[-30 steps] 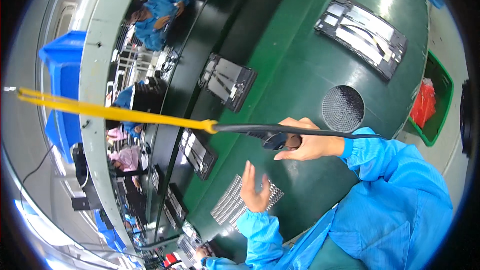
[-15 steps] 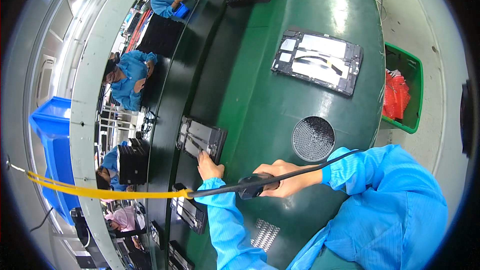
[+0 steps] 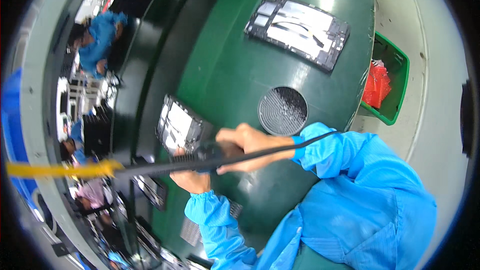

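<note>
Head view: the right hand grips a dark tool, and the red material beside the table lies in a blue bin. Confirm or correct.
Wrong bin colour: the head view shows a green bin holding the red material beside the table. The right hand does grip a dark tool.

Wears bright-blue long-sleeved work smock (image 3: pixel 370 195), finely striped, creased along right sleeve (image 3: pixel 345 152). Gathers into snug left cuff (image 3: pixel 202 197) and right cuff (image 3: pixel 299 149), in matching blue. Bears stitched patch pocket (image 3: pixel 372 245) at front. Reveals dark-green fabric (image 3: pixel 320 261) below front opening. Leaves left hand (image 3: pixel 192 181) and right hand (image 3: pixel 254 142) bare.
</note>
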Demonstrator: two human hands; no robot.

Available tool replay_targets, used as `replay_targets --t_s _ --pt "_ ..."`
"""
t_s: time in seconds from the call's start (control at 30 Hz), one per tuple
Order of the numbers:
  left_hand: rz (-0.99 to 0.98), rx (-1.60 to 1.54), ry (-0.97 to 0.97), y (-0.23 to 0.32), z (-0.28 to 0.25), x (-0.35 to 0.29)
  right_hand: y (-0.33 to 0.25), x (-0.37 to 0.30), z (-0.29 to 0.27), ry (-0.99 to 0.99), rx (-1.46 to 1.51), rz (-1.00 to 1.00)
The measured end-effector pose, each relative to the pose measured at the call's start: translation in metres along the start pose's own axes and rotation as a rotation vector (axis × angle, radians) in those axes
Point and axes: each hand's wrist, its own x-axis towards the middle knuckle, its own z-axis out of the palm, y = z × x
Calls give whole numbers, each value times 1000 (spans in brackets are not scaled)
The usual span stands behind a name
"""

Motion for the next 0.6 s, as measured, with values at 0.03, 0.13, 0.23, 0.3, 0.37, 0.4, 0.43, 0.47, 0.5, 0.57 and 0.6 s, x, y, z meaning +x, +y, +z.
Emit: replay_targets --t_s 0.03,0.13,0.23,0.3,0.37,0.4,0.43,0.47,0.5,0.57,0.6 --pt "-6 26 18 15 -6 -15 -9 3 -5 33 65 -8" --pt "16 6 -17 52 -27 -60 -23 7 -26 203 34 -100" --pt "49 -30 6 83 -32 -102 -12 8 -51 334 -82 -186" --pt "1 -142 -148 109 -53 -135 -23 11 -63 359 113 -15" --pt "-20 -198 -264 124 -44 -146 -19 16 -75 345 36 -78" --pt "0 -263 -238 131 -44 -155 -16 11 -75 331 16 -130" --pt "6 -287 -245 137 -42 -159 -19 14 -79 324 -1 -113" --pt "12 -312 -252 141 -42 -161 -19 14 -77 330 12 -116" --pt "19 -312 -247 140 -39 -164 -16 14 -76 337 23 -123" --pt "-9 -352 -243 142 -37 -161 -11 14 -76 336 49 -131" --pt "-22 -376 -246 142 -36 -159 -9 14 -75 329 26 -124"
